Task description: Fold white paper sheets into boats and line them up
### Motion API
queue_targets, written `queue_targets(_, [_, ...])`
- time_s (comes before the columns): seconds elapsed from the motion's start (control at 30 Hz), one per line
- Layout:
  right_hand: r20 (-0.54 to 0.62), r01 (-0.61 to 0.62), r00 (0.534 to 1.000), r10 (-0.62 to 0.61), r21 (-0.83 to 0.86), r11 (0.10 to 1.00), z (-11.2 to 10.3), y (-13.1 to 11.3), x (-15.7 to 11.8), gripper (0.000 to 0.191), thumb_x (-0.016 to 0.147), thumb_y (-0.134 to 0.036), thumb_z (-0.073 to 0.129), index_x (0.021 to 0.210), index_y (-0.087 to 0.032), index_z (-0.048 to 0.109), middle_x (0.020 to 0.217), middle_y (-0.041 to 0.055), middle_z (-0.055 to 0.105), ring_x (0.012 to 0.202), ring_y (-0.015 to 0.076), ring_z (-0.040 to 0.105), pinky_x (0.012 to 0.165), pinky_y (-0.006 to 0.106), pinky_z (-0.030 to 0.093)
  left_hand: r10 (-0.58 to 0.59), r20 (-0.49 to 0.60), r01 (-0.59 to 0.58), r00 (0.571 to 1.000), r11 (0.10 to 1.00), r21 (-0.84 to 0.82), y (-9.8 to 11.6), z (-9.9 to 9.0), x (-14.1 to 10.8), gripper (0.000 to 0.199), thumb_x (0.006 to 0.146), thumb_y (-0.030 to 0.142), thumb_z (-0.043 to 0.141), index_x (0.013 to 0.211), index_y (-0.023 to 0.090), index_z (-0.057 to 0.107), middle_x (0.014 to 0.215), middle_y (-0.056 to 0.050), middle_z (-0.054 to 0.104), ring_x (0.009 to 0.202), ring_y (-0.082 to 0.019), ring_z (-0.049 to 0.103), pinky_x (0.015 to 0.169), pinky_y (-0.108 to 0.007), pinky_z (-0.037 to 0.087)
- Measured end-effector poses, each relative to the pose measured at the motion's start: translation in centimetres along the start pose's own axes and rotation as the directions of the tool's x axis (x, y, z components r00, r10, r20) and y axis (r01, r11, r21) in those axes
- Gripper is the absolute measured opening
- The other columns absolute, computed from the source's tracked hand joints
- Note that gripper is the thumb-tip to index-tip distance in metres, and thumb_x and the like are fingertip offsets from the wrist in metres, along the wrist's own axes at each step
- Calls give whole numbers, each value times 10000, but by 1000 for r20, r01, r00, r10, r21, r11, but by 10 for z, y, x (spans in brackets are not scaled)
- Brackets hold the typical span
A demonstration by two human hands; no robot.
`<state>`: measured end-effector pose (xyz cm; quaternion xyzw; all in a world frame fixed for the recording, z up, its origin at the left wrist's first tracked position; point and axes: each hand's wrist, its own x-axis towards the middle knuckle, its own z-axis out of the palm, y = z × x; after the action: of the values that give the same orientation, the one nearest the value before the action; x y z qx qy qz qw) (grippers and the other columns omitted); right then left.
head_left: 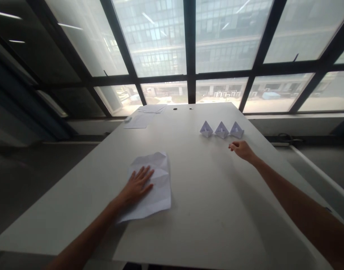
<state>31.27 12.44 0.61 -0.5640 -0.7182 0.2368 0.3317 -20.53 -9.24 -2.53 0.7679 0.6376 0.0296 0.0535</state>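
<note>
My left hand [138, 186] lies flat on a creased sheet of white paper [160, 195], its fingers spread. The sheet rests on the white table and its fold lines show. Over the right side of the table my right hand [241, 149] is held with its fingers curled together, and nothing shows in them. Just beyond it stand three folded paper boats in a row: a left boat [206, 129], a middle boat [222, 130] and a right boat [236, 130]. My right hand is nearest to the right boat and apart from it.
Flat white sheets [138, 121] lie at the table's far left, with a small pale object [128, 119] beside them. The white table [194, 225] reaches toward large windows [163, 37]. A dark round hole [175, 109] is near its far edge.
</note>
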Motion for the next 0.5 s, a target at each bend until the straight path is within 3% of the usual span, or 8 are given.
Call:
queue_targets(0.13, [44,119,992,-121,44,992,44,-35,-28,276,835,-335,512,725,-157,692,669,51,680,611,183,584,594,290,424,148,-13,-148,989,989,-19,89,22,44,690,955,608,353,1543,254,281,1628,-97,162,1505,-339,90,1181,-585,67])
queue_targets(0.23, [-91,249,964,-251,-28,968,74,-57,-56,252,881,-256,482,919,-164,713,910,79,713,803,199,621,803,325,478,206,-44,-208,978,977,-38,162,34,81,711,948,634,343,1544,252,280,1634,-101,154,1505,-348,83,1178,-600,64])
queue_targets(0.3, [-66,317,943,-328,-137,939,91,-64,-73,302,903,-201,454,1081,-173,695,1098,97,689,1042,217,593,967,342,435,221,-82,-224,972,974,-32,199,40,102,708,945,632,353,1536,246,298,1632,-101,175,1502,-360,92,1172,-617,82])
queue_targets(0.4, [44,281,959,-281,-286,916,108,-61,-89,396,930,-192,440,1287,-155,604,1331,124,592,1245,231,500,1074,356,365,242,-103,-248,965,968,-46,223,40,128,622,966,515,394,1516,234,328,1587,-99,316,1471,-320,246,1173,-559,202])
queue_targets(0.5, [100,232,973,-210,-386,893,114,-50,-96,424,955,-235,436,1352,-145,554,1417,132,531,1321,252,443,1119,383,317,162,-191,-172,968,984,-38,209,35,150,524,997,364,343,1491,192,370,1534,-110,411,1435,-249,339,1174,-443,267])
